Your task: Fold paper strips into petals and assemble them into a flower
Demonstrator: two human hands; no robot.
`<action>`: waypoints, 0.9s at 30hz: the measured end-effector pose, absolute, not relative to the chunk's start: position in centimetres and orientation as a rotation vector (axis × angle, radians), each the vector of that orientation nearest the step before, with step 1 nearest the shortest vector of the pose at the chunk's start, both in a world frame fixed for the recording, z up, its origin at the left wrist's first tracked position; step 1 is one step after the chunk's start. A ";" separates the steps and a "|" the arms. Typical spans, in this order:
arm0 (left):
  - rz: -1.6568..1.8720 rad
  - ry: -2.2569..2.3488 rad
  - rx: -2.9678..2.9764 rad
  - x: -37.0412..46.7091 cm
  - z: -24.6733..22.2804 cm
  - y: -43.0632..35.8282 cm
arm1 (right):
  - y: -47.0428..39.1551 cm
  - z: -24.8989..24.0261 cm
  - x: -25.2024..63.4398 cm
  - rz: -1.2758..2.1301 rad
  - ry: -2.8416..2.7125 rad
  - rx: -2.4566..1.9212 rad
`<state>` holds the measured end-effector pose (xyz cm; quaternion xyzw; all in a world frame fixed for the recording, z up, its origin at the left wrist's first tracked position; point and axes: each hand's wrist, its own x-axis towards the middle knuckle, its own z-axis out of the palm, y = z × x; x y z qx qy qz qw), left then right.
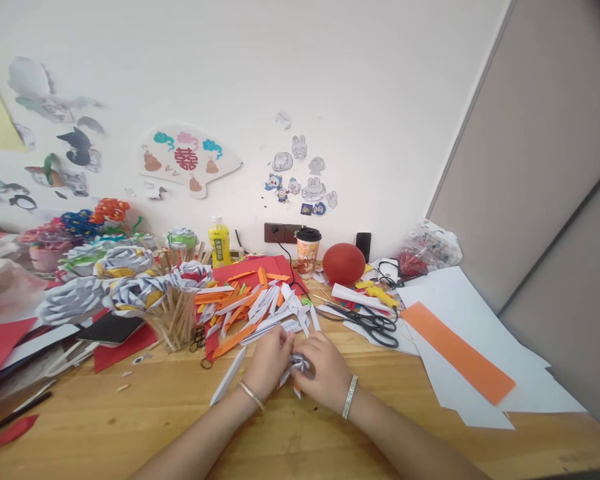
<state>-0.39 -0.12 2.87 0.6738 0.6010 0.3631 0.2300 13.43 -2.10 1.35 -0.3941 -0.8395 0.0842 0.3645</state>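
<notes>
My left hand (271,360) and my right hand (324,368) meet above the wooden table, both closed round a small folded paper piece (298,365). The piece is white and grey with orange tips pointing down; my fingers hide part of it. Just beyond my hands lies a heap of folded white and orange paper strips (260,300). One white strip (229,377) rests on the wood to the left of my left hand. Black-handled scissors (375,325) lie to the right, beyond my right hand.
Paper flowers (130,287) and bundled sticks (177,320) stand left, beside a dark phone (111,329). Behind are a yellow bottle (219,243), a lidded cup (308,253) and a red balloon (344,263). White sheets (440,333) and an orange strip (457,352) lie right.
</notes>
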 end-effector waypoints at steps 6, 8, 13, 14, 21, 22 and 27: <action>0.990 1.622 1.818 -0.5 2.8 -0.1 | -1.9 1.3 13.4 0.227 -2.127 -0.970; 0.993 1.612 1.801 -0.5 2.7 -0.1 | -1.9 1.3 13.5 0.242 -2.122 -0.972; 1.000 1.589 1.733 -0.7 2.1 0.3 | -1.9 1.7 13.9 0.289 -2.140 -0.949; 0.991 1.582 1.715 -0.8 1.9 0.4 | -1.9 1.8 13.9 0.299 -2.149 -0.949; 0.923 1.502 1.713 -1.3 1.0 0.9 | -1.9 1.8 14.0 0.413 -2.141 -1.033; 0.904 1.481 1.738 -1.3 0.9 1.0 | -1.8 1.9 14.2 0.452 -2.135 -1.035; 0.806 1.356 1.887 -1.4 1.1 1.0 | 0.2 2.6 16.7 0.491 -1.911 -1.201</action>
